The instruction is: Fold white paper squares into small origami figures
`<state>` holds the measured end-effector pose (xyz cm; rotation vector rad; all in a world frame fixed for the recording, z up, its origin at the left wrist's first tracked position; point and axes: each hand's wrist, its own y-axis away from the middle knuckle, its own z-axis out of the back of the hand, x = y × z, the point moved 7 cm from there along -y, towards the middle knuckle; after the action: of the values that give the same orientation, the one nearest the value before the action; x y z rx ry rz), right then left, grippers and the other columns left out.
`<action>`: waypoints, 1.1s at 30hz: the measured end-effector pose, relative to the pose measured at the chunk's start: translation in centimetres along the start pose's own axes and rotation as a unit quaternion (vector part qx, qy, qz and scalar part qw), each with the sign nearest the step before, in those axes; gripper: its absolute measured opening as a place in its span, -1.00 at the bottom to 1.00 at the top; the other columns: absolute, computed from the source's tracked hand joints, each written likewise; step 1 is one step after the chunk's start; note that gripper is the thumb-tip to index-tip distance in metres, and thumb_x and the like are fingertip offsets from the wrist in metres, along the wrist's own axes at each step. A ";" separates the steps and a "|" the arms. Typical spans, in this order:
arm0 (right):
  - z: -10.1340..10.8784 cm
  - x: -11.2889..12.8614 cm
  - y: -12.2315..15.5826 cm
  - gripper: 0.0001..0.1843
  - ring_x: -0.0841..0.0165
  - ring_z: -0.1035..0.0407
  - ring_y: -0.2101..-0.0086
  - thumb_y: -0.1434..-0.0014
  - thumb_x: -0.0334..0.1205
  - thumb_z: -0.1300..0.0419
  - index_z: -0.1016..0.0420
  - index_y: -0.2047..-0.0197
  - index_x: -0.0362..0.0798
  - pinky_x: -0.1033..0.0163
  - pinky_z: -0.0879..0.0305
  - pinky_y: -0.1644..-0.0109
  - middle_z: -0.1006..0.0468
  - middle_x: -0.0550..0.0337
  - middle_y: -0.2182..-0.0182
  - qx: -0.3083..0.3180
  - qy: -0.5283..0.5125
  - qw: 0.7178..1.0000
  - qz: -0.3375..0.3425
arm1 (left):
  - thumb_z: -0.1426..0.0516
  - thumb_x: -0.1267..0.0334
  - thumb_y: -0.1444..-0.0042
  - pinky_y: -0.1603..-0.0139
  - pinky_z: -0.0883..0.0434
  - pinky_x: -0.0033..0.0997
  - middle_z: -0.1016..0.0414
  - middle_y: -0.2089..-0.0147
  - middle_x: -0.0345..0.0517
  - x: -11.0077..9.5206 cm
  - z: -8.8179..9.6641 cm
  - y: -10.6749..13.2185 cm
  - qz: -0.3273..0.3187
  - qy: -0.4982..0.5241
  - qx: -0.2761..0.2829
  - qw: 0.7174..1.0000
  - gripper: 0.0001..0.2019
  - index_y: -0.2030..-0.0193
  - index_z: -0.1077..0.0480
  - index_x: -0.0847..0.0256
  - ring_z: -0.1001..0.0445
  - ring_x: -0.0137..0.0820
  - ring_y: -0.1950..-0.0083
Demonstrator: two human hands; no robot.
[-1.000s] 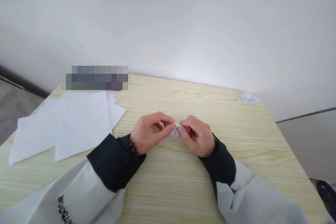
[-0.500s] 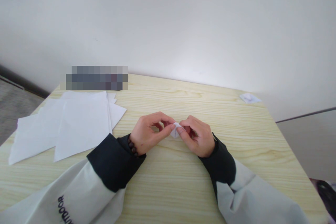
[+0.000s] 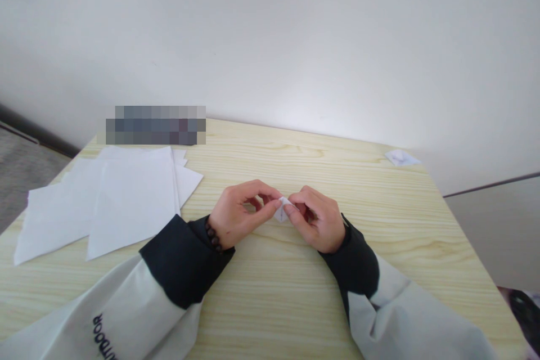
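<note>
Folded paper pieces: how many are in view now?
2. One folded paper piece is pinched between the left hand and right hand; a second folded piece lies near the far right corner of the table. Others may be hidden behind the hands.

On our pale wood-grained table (image 3: 274,292) we see white sheets (image 3: 130,202) overlapping left of our fingers (image 3: 266,213), a blurred dark object (image 3: 154,126) beyond that side, and, far to our fingers' right, a small folded paper (image 3: 402,158).
</note>
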<state>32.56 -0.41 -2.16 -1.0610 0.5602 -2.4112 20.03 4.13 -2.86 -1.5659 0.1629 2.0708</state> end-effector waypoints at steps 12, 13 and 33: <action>0.2 -0.3 0.1 -0.83 0.45 -0.34 0.40 -0.17 -0.24 -0.12 -0.43 0.15 -0.03 0.31 -0.34 0.43 -0.34 0.04 0.17 -0.016 0.079 0.997 0.011 | -0.16 0.40 -0.02 0.47 -0.38 -0.61 -0.52 0.42 -0.13 -1.3 0.1 0.3 -0.091 -0.077 -0.025 0.993 -0.91 0.40 -0.51 0.28 -0.41 -0.54 0.47; 0.1 -0.2 0.1 -0.83 0.45 -0.35 0.39 -0.18 -0.25 -0.12 -0.43 0.14 -0.02 0.31 -0.35 0.42 -0.35 0.04 0.16 -0.015 0.078 0.997 0.018 | -0.15 0.40 -0.02 0.47 -0.37 -0.61 -0.51 0.43 -0.13 -1.4 0.0 0.3 -0.103 -0.084 -0.023 0.991 -0.91 0.40 -0.50 0.28 -0.41 -0.54 0.48; 0.6 0.3 0.0 -0.94 0.50 -0.39 0.53 -0.19 -0.31 -0.11 -0.41 0.29 -0.04 0.41 -0.29 0.46 -0.55 0.21 0.43 -0.044 0.058 0.997 -0.001 | -0.17 0.33 -0.06 0.44 -0.41 -0.59 -0.54 0.35 -0.11 -1.2 0.5 0.3 -0.070 -0.054 -0.048 0.995 -0.91 0.36 -0.53 0.24 -0.46 -0.49 0.38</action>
<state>32.83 -0.68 -1.63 -0.9608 0.7109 -2.4813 19.68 3.68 -1.68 -1.4718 -0.0835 2.0735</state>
